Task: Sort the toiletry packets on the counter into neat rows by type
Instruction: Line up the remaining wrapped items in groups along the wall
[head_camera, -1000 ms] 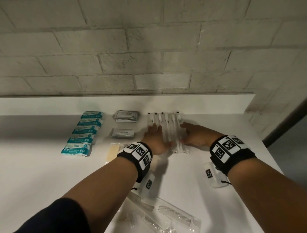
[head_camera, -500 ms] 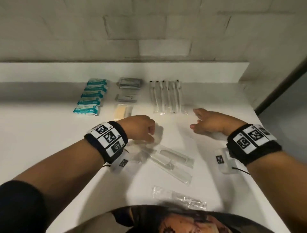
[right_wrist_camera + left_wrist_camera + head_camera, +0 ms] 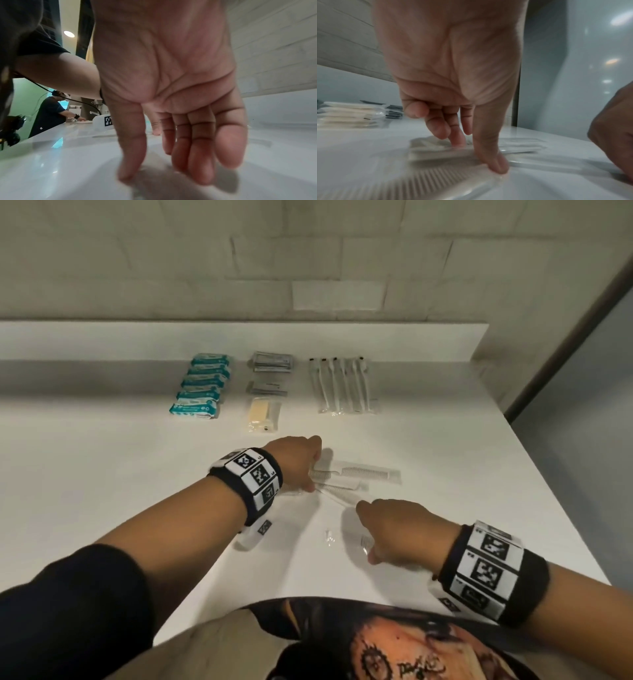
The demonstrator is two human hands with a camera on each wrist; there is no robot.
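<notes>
Several clear comb packets [image 3: 363, 474] lie fanned out mid-counter. My left hand [image 3: 308, 474] is curled over their left ends; in the left wrist view the hand [image 3: 476, 154] pinches the comb packets [image 3: 436, 151] between thumb and fingers. My right hand [image 3: 376, 529] hovers nearer me, with its fingers straight and pointing down at a clear packet [image 3: 363, 542]; the right wrist view shows that hand [image 3: 163, 174] touching the counter and holding nothing. At the back lie a row of teal packets [image 3: 200, 385], grey sachets [image 3: 273, 363], a yellowish packet [image 3: 262, 412] and a row of toothbrush packets [image 3: 344, 385].
The white counter [image 3: 102, 474] ends at a raised ledge [image 3: 239, 337] under the brick wall; its right edge [image 3: 548, 508] runs diagonally beside a grey panel. A small clear scrap [image 3: 329, 537] lies between my hands. Another person [image 3: 49, 112] works far down the counter.
Both hands have drawn back from the toothbrush row towards me. The left one has come down onto the comb packets and the right one has dropped near the front edge.
</notes>
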